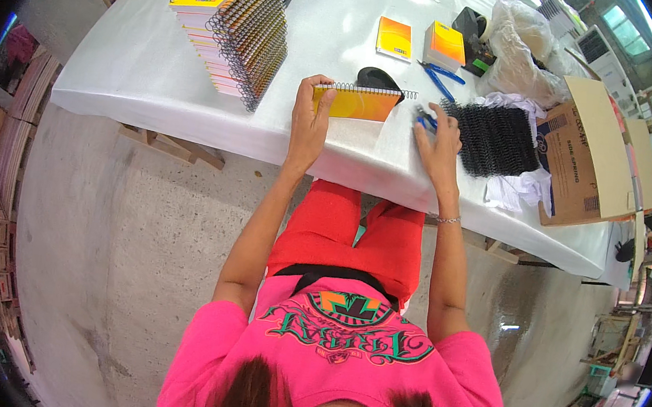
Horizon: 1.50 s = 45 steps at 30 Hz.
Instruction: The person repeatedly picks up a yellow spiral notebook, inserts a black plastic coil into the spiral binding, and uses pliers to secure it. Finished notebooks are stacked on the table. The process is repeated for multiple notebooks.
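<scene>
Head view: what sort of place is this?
Probably a small notebook-binding workshop. A tall stack of spiral notebooks stands on the covered table, a heap of black wire coils lies beside an open carton, and the floor is bare concrete.

L hand [309, 119] holds orange notebook [357, 103]; R hand [439, 142] on pliers [424, 119].

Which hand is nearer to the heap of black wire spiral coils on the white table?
Right. The right hand rests just left of the heap of black wire spiral coils, on blue-handled pliers. The left hand holds the orange spiral notebook, farther left.
</scene>
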Available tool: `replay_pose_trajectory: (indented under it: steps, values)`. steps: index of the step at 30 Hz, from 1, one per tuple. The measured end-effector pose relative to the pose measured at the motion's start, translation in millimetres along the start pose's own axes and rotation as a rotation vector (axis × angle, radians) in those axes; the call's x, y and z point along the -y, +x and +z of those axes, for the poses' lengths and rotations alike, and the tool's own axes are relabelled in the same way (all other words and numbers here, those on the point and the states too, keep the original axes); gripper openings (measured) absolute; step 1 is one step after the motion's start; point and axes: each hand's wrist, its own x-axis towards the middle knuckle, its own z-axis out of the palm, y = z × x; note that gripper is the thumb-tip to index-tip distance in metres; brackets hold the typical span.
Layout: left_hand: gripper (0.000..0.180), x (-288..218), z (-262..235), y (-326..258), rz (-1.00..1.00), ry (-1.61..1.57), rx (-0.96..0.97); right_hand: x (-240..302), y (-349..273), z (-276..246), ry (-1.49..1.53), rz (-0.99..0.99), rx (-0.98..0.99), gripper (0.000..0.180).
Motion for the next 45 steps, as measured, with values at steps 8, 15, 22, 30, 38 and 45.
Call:
replay_pose_trajectory:
  steps: [8, 15, 22, 30, 38, 45]
  values:
    - [0.023, -13.2, -9.4, 1.6, -0.005, 0.067, 0.041, 64.9, -22.3, -7.7, 0.542, 0.006, -0.235, 0.039]
    - [0.020, -9.3, -12.2, -2.8, 0.027, 0.018, 0.039, 115.5, -31.9, 7.9, 0.700, -0.142, -0.041, 0.031]
    - [0.023, -23.2, -20.7, -9.0, -0.018, 0.032, 0.098, 128.8, -38.7, 24.5, 0.466, -0.304, -0.082, 0.034]
    - [0.024, -21.3, -20.3, -10.3, -0.028, 0.046, 0.101, 125.8, -38.1, 31.4, 0.468, -0.330, -0.097, 0.033]
    - [0.022, -24.6, -17.0, -16.2, 0.052, 0.200, 0.070, 125.0, -29.9, 18.7, 1.268, 0.284, 0.471, 0.027]
    - [0.020, -25.9, -15.2, -16.0, 0.136, 0.210, 0.076, 115.2, -6.4, -2.7, 1.617, 0.485, 0.806, 0.031]
